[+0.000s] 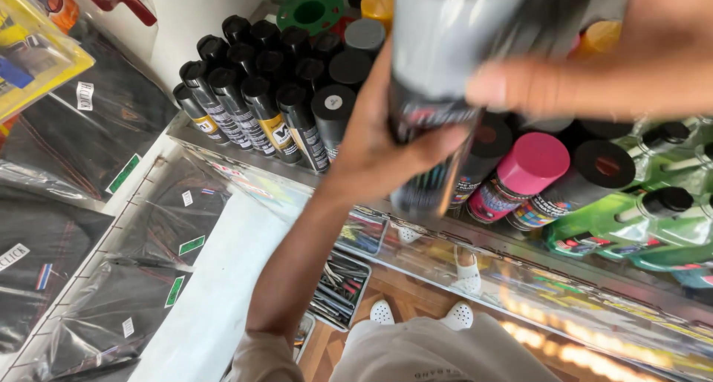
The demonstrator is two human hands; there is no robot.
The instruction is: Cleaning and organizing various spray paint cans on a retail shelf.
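The person stands over a glass counter (520, 278) with a grey-capped spray can (438, 92) lifted close to the camera, blurred by nearness. The left hand (386, 144) wraps the can's lower body, thumb pressed across the printed label and the other fingers curled out of sight behind it. The right hand (594, 70) comes in from the upper right, its fingers laid together against the can's upper side, though whether they truly grip it I cannot tell from here. To handle it well, I would judge that the lower hand should keep its firm wrap while the upper hand steadies the cap end, and the can should stay clear of the packed rows below so nothing topples. On the counter I count roughly a dozen slim black-capped cans (252, 77) in a tight cluster, though the back ones hide each other, one pink-capped can (531, 163), two wide black-capped cans beside it, and one green ring-shaped lid (310, 11) behind. Flat dark packets in clear wrap (111, 226) lie on the left, at least four showing, and white shoes (460, 315) show on the wooden floor
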